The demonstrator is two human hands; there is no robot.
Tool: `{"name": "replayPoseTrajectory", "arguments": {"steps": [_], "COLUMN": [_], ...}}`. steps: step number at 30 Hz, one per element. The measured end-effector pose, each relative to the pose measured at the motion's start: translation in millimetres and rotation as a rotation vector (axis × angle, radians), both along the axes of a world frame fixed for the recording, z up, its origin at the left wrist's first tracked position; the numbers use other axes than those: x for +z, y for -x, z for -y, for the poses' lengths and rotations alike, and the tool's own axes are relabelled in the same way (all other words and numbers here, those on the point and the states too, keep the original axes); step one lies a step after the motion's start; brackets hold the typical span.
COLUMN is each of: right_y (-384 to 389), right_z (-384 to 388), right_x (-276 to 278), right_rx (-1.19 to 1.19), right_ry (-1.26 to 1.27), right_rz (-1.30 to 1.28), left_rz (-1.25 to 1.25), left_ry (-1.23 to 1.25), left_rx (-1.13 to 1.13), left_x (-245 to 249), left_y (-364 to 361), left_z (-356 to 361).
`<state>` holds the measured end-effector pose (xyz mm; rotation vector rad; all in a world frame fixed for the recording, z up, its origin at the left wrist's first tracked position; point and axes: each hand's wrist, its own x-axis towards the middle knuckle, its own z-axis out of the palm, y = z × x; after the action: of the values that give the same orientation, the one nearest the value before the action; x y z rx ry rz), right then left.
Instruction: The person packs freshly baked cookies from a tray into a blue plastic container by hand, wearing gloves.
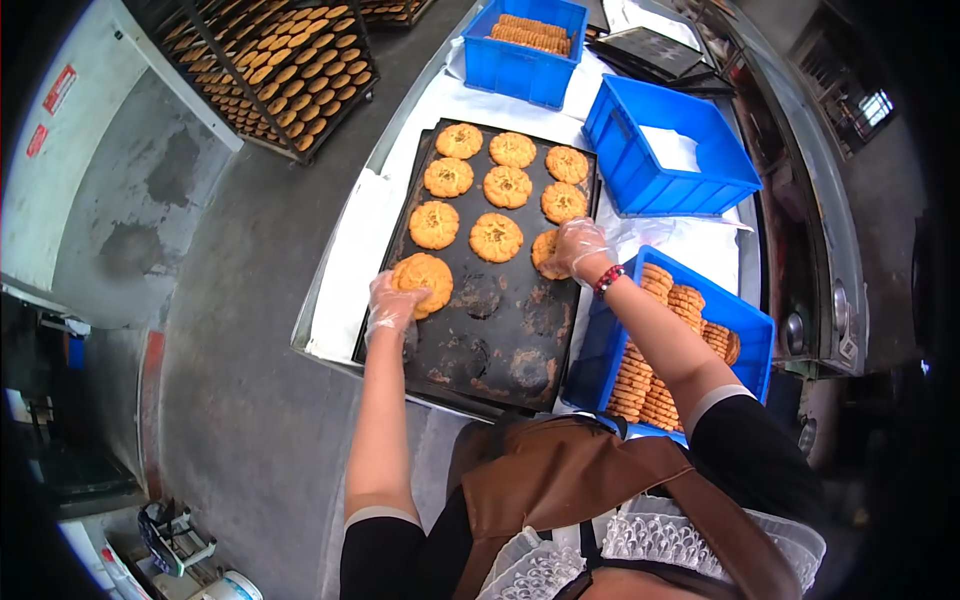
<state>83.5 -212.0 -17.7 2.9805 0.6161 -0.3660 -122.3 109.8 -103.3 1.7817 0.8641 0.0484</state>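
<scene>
My left hand point(390, 305), in a clear plastic glove, is closed on a round golden cookie point(424, 280) above the left side of a dark baking tray point(445, 350). A second cookie edge seems to show beneath it. My right hand point(584, 247), gloved too, has its fingers around a cookie point(545, 254) at the tray's right edge; the hand partly hides it. Several cracked-top cookies point(497, 237) lie in rows on the far part of the tray. Its near part shows bare, stained metal.
Beside my right arm stands a blue crate point(757, 335) with stacked cookies point(645, 370). Another blue crate point(655, 195) holds white paper or cloth, and a third crate point(515, 72) at the back contains cookies. A rack point(300, 150) of cookie trays stands on the floor at the far left.
</scene>
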Motion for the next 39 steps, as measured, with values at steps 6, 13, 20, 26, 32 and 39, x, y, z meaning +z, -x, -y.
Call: {"name": "replayPoseTrajectory", "arguments": {"steps": [6,13,20,26,32,39], "right_y": [-13,-96,-133,-120,-83,-73], "right_z": [7,18,3,7,-4,-28], "right_x": [5,-22,-8,-16,6,23], "right_rx": [0.051,0.154,-0.042,0.071,0.304,0.179], "right_ry": [0.031,-0.072,0.06,-0.163,-0.204,-0.32], "right_rz": [-0.029,-0.073,-0.238,0.049,0.147,-0.411], "left_rz": [-0.115,0.378,0.232,-0.016,0.198,0.051], "left_ry": [-0.372,-0.47,0.32,0.0,-0.441,-0.319], "left_rx": [-0.066,-0.206,0.1,-0.055,-0.255,-0.234], "left_x": [38,62,10,12,51,17], "left_y": [-6,18,-65,-125,-103,-131], "left_z": [19,85,24,-3,31,-8]}}
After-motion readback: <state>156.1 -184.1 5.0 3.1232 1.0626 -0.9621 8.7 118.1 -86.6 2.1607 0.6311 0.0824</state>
